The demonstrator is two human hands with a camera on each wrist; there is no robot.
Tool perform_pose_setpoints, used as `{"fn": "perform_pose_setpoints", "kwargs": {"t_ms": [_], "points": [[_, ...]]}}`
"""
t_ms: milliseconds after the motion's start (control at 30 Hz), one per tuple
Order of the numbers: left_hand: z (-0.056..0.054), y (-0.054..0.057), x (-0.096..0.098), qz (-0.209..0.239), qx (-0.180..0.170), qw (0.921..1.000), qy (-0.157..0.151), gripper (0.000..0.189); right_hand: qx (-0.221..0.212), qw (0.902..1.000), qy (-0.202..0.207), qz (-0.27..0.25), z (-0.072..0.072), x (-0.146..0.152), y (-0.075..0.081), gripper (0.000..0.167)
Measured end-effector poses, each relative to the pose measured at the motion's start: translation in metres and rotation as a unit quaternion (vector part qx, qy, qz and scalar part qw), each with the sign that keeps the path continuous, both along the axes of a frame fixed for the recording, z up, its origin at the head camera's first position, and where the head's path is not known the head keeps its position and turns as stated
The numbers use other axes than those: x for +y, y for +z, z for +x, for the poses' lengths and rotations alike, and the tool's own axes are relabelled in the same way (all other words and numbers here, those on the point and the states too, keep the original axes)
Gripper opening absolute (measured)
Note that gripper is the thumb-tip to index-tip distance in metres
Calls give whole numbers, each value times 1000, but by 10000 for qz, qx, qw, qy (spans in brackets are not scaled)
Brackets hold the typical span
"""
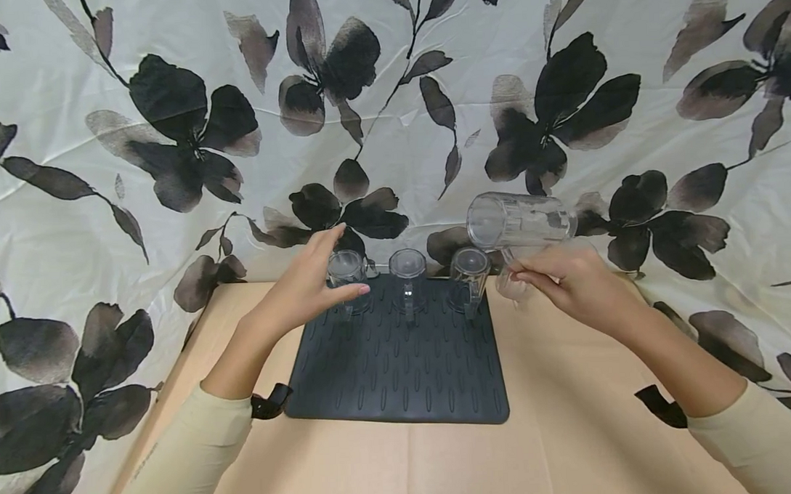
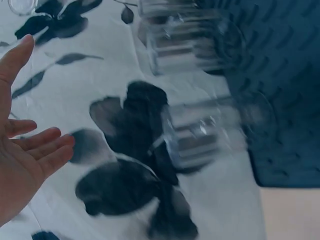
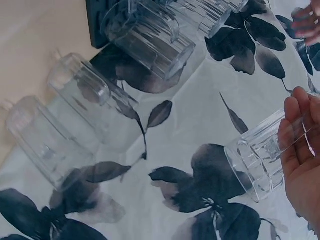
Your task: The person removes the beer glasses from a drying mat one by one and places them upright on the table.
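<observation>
My right hand (image 1: 569,279) pinches the tilted mug (image 1: 522,218) by its handle (image 1: 508,256), beyond the mat (image 1: 400,378) toward 1–2 o'clock; left hand (image 1: 308,283) empty, fingers apart. Probably light, stiff, slick, breakable: I'd stick with the handle.

The person wears a top with long, pale cream sleeves. The left sleeve (image 1: 187,450) and the right sleeve (image 1: 762,438) look smooth and plain, with a few soft creases. Each stops before the bare hand. A black strap (image 1: 270,402) pokes out by the left cuff, another black strap (image 1: 663,406) by the right.
</observation>
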State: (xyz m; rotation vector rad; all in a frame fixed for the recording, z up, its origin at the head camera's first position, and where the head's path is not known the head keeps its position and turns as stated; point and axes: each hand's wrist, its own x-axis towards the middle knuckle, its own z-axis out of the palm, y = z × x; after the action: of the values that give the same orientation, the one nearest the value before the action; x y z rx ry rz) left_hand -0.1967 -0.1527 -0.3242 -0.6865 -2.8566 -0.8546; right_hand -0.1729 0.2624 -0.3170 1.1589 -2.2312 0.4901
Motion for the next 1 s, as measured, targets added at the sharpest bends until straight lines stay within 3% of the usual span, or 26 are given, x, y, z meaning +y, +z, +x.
{"fn": "perform_pose_setpoints", "kwargs": {"t_ms": [200, 500, 700, 1000], "points": [[-11, 12, 33, 156, 377, 9985, -362, 103, -62, 9997, -107, 224, 3, -5, 8, 34], [-19, 18, 75, 686, 304, 9936, -841, 97, 147, 9980, -123, 599, 5, -12, 13, 32], [-23, 17, 97, 991, 226, 9886, -1113, 94, 145, 9965, -166, 806, 7, -20, 12, 34], [-24, 12, 121, 1208, 280, 9814, -1468, 96, -15, 9907, -584, 1229, 14, -33, 14, 32]]}}
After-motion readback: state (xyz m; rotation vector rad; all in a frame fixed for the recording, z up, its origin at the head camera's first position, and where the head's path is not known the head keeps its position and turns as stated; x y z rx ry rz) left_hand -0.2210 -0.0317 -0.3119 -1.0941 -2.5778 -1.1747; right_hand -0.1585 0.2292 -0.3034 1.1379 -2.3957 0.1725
